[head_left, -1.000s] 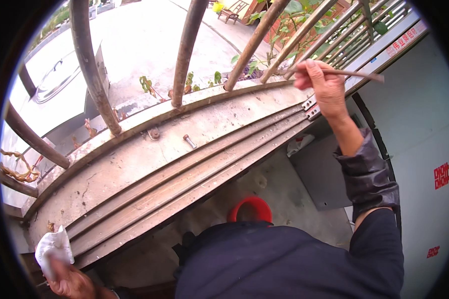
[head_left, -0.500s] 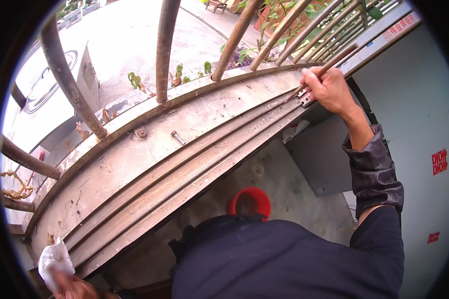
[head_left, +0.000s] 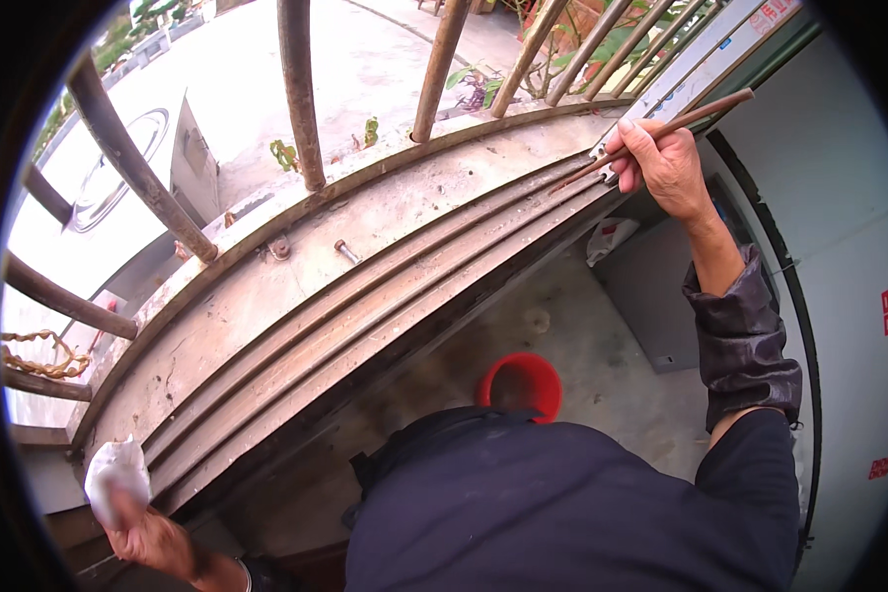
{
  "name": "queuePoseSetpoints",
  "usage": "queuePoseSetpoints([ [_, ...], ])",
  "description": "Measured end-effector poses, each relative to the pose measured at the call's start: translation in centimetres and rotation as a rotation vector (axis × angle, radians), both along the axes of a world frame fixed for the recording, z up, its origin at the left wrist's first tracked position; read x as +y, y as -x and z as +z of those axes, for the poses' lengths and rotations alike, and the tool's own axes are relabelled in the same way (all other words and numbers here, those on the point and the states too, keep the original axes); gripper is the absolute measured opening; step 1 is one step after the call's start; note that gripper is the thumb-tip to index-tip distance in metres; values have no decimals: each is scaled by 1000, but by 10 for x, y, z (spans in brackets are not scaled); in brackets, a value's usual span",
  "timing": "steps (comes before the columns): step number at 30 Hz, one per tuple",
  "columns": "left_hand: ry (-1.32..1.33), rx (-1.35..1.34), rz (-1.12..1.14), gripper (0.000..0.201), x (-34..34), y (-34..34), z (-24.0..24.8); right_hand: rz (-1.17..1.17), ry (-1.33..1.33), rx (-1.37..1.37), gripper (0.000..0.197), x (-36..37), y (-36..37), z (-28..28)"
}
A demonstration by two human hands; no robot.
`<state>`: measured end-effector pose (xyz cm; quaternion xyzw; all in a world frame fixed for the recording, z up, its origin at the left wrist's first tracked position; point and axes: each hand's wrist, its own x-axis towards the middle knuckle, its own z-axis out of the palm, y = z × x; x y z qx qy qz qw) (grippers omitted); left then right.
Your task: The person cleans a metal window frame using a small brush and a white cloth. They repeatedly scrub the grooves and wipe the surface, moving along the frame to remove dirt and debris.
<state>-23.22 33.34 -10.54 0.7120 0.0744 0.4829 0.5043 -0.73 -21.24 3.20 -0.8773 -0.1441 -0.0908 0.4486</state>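
My right hand (head_left: 669, 170) is closed round a thin brown stick (head_left: 712, 109) at the far right end of the window track. The stick's lower tip reaches down to the dusty grooves of the metal track (head_left: 365, 308); its other end sticks out past my hand. At the lower left, my left hand (head_left: 156, 543) grips a crumpled white cloth or tissue (head_left: 116, 466), partly blurred, beside the track's near end. A bolt (head_left: 346, 252) lies on the dirty sill (head_left: 266, 291) behind the track.
Rusty bars (head_left: 301, 99) stand along the outer edge of the sill. A red bucket (head_left: 525, 375) sits on the floor below. Grey panels (head_left: 646, 286) stand under the right end, and a pale wall panel (head_left: 849, 217) rises at the right.
The stick now leans lower, with its upper end swung to the right. My left hand has risen slightly with the white cloth or tissue. The whole view has shifted a little.
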Motion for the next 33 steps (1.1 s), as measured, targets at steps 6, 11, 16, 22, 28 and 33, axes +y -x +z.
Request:
queuePoseSetpoints([
  [6, -66, 228, -183, 25, -43, -18, 52, 38, -223, -95, 33, -15, 3, -6],
  [11, -323, 379, -625, 24, -142, -101, 132, 25, -372, -216, 32, -30, 9, -31],
  [16, -627, 431, -993, 18, -254, -198, 139, 44, -539, -329, 31, -37, 17, -37],
  [22, -893, 419, -1080, 12, -349, -266, 96, -32, -626, -367, 31, -69, 33, -55],
  [28, -1312, 191, -1224, 15, -372, -286, 83, -102, -604, -376, 32, -97, 42, -67],
  [33, -1488, 228, -1173, 7, -359, -275, 85, -118, -581, -370, 32, -103, 41, -70],
])
